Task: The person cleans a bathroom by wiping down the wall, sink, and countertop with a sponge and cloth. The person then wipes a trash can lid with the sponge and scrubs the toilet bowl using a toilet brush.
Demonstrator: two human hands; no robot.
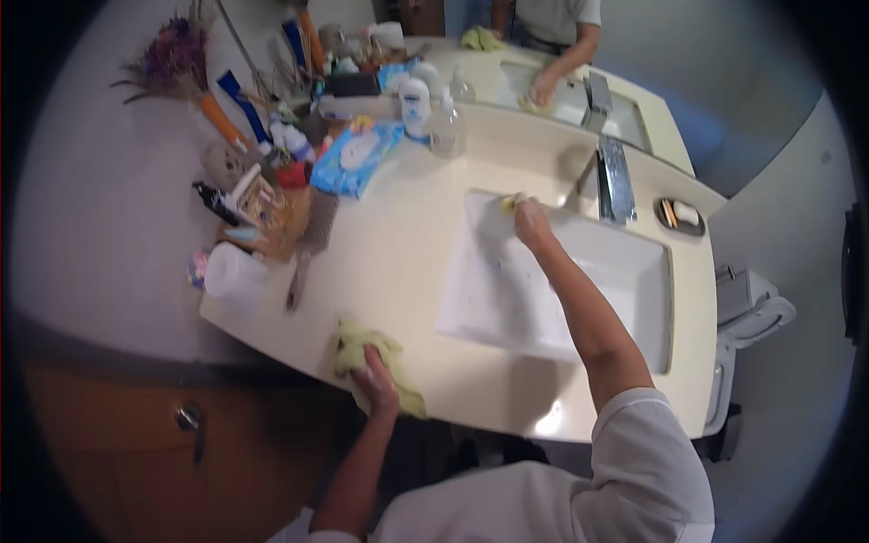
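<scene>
My right hand (pixel 532 224) reaches across the white rectangular sink (pixel 625 262). Its fingers are closed on a small yellow sponge (pixel 510 203), pressed to the basin's back left corner. At the front left edge of the counter (pixel 398 244), my left hand (pixel 376 380) grips a crumpled light green cloth (pixel 351 339) that hangs partly over the edge. Behind the sink stands a chrome faucet (pixel 615 185). Small dark specks lie on the sink's wall and bottom.
Back left of the sink stand a clear pump bottle (pixel 447 131), a white bottle (pixel 415 107) and a blue wipes pack (pixel 358 158). A hairbrush (pixel 315 226) and a white cup (pixel 233 270) lie further left. A soap dish (pixel 679 217) sits right of the faucet, below a mirror (pixel 543 54).
</scene>
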